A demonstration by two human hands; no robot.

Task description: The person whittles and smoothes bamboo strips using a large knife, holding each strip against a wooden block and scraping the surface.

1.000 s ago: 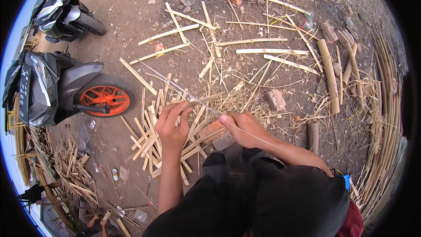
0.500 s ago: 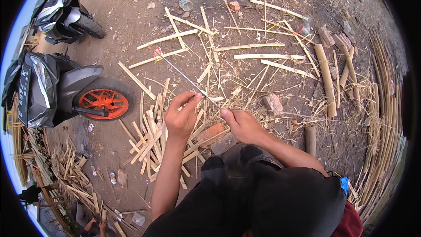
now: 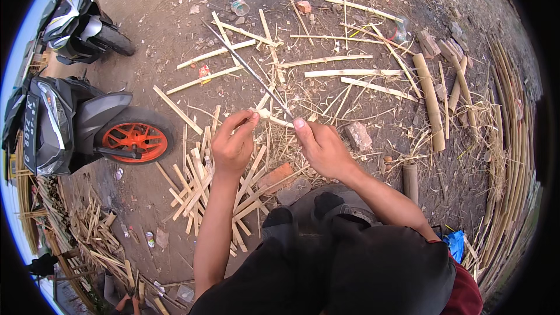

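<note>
My left hand (image 3: 233,143) pinches one end of a short pale bamboo strip (image 3: 274,118) between thumb and fingertips. The strip's other end meets the thumb of my right hand (image 3: 326,149). That hand is closed on a long, narrow knife (image 3: 248,67), whose dark metal blade slants away to the far left. The knife's handle is hidden in my right hand. Below my left hand lies a pile of split bamboo strips (image 3: 195,189), near a reddish brick (image 3: 275,176).
Bamboo strips (image 3: 353,72) and shavings litter the dirt ground. A motorbike with an orange wheel (image 3: 134,140) stands left, another motorbike (image 3: 84,26) behind it. Long bamboo poles (image 3: 513,140) line the right side. Another person's hands (image 3: 129,303) are at lower left.
The knife has turned so its tip points farther away from me. A pale bamboo strip now shows plainly between my hands. The thin strip that stretched right of my right hand is gone from view.
</note>
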